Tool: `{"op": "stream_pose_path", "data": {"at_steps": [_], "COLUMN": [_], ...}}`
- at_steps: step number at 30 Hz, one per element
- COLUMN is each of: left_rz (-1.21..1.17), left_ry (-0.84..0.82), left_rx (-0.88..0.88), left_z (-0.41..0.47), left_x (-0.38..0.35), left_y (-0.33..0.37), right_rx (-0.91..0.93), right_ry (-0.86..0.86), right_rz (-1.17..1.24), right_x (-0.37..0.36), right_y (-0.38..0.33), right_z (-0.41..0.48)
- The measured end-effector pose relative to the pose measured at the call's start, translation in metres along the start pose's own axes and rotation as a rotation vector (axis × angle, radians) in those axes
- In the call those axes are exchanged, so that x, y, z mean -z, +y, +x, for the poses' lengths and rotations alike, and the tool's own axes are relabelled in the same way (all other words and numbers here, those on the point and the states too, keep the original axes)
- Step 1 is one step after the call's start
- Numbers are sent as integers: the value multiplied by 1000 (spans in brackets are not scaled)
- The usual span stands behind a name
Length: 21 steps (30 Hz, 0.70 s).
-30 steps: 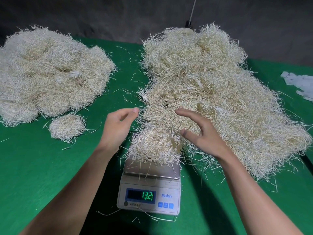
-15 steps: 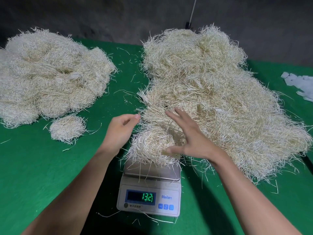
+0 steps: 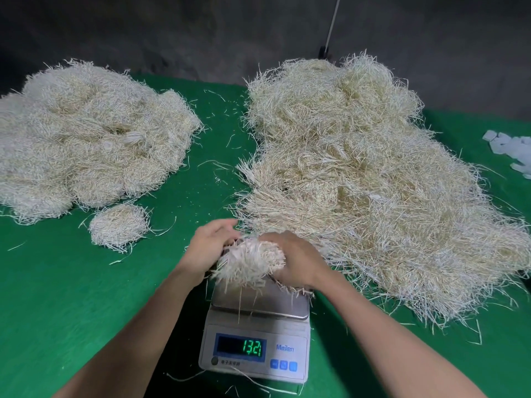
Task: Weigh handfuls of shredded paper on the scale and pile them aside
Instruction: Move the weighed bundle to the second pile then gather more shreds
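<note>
Between the two hands, over the far edge of the scale (image 3: 255, 340): one handful of shredded paper (image 3: 250, 262), pale cream, bunched tight. Left hand (image 3: 211, 248) cups its left side, fingers curled in toward the wad. Right hand (image 3: 296, 265) closes over its right side and top, fingers bent into the strands, knuckles up. Both hands grip it. Loose strands trail down from the handful onto the steel platform (image 3: 275, 304); cannot tell whether the bulk rests on the platform or hangs just clear of it.

Below the wrists, nearer the person: the scale's display (image 3: 241, 347), green digits 1-3-2-1, decimal point not legible. Blue buttons (image 3: 283, 365) just right of the display.

Right of the right hand and beyond it: large loose heap (image 3: 373, 182) of the same paper, its near-left edge touching or just beside the hands.

Left of the left hand, well apart: broad pile (image 3: 86, 139) of rounded clumps, with one small round mound (image 3: 117, 226) at its near edge, closest to the hand.

Green counter (image 3: 57, 297) under everything, stray strands scattered between pile and heap. Far right of the right hand, at the frame edge: white paper scraps (image 3: 511, 150).
</note>
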<state>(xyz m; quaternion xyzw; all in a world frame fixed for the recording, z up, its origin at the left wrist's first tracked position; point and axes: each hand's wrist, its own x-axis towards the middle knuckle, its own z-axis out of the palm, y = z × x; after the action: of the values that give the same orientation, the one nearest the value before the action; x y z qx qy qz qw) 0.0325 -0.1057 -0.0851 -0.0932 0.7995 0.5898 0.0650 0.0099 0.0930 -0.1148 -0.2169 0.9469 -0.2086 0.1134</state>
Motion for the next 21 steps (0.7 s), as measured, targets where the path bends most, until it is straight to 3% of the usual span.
{"op": "stream_pose_path", "data": {"at_steps": [2, 5, 10, 12, 14, 15, 17, 19, 21], "left_rz": [-289, -706, -818, -845, -919, -964, -1075, -1160, -1254], "left_ry": [129, 36, -447, -462, -325, -299, -306, -272, -218], "left_rx": [-24, 42, 70, 94, 235, 279, 284, 275, 238], "left_z": [7, 14, 18, 26, 41, 48, 57, 65, 73], "left_x": [7, 6, -33, -51, -65, -68, -68, -66, -68], "left_y": [2, 11, 49, 77, 100, 107, 116, 115, 109], "right_rx": [-83, -213, -167, -70, 0, -6, -104, -248, -324], "right_ry": [107, 231, 216, 86, 26, 91, 375, 710, 854], "right_rz": [372, 711, 763, 701, 911, 1080, 1277, 1203, 1065], "right_x": [15, 43, 83, 94, 111, 121, 140, 149, 145], "right_y": [5, 9, 1, -4, 0, 5, 21, 36, 43], "right_z": [1, 4, 6, 6, 4, 3, 0, -3, -5]}}
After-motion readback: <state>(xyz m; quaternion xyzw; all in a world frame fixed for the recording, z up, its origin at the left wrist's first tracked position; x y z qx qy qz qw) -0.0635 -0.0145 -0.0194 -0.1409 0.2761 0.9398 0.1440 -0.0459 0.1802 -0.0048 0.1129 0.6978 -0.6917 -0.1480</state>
